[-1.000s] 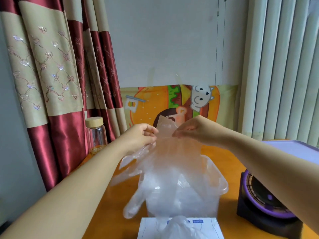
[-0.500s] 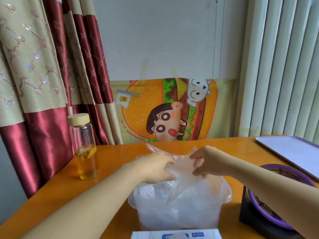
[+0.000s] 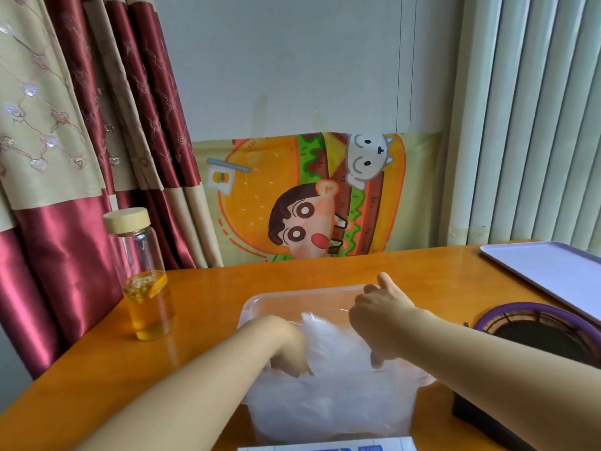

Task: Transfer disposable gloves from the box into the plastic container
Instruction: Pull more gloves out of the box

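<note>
A clear plastic container [image 3: 292, 292] stands on the orange table in front of me, filled with a heap of thin transparent gloves [image 3: 338, 392]. My left hand [image 3: 286, 346] reaches down into the heap on the left, its bent fingertips bunched in the film of a glove. My right hand [image 3: 380, 317] points its fingers down into the gloves on the right, pressing them, with the thumb sticking up free. The white and blue glove box [image 3: 328, 447] shows only as a strip at the bottom edge, just in front of the container.
A glass bottle [image 3: 144, 281] with a wooden lid and yellow liquid stands at the left of the table. A black and purple round device [image 3: 536, 333] sits close to the container's right side. A pale tray [image 3: 553, 271] lies at the far right. Curtains hang at the left.
Both hands came down from chest height with a glove stretched between them and pushed it into the container. The view tilted down, and the right thumb has come off the film.
</note>
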Motion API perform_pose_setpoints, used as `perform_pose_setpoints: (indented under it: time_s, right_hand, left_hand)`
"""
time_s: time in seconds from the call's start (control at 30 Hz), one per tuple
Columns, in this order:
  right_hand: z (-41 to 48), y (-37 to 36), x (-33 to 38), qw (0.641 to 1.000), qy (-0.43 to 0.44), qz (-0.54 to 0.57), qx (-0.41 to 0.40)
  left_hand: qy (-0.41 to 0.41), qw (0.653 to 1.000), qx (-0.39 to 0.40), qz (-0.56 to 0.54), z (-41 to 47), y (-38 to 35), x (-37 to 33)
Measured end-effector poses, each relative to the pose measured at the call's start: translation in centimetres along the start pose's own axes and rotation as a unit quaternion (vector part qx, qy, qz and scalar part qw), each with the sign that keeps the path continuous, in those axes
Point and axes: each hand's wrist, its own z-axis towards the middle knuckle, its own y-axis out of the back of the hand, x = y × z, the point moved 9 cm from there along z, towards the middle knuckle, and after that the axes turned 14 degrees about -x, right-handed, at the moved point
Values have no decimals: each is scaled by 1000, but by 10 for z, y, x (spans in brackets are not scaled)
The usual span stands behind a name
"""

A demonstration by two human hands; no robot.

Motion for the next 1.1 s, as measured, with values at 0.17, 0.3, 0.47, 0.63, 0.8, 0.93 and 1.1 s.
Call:
perform_pose_setpoints:
  time_s: [0.17,0.3,0.47,0.63,0.8,0.93,1.1]
  right_hand:
    - [19,-43,32,987,75,88,115]
    - [23,-51,30,989,52,93,105]
    - [-5,38,7,967,6,213,-140]
    - [-67,108,19,892,56,353,-277]
    - [-115,91,75,924,131,340,-118]
    - [-118,57,85,964,87,244,-68]
    - [-111,56,78,955,74,267,-108]
  left_hand:
    - [-15,998,49,23,-1,-13,-7]
    - [-9,1000,12,-16,-14,0,-4]
    - [-26,973,-160,-165,-51,44,11]
    - [-71,896,-332,-285,-121,63,21]
    - [-88,885,-295,-349,-167,18,11]
    - [-88,929,-219,-284,-158,-22,-15]
    - [-134,938,-228,-226,-152,-48,-40]
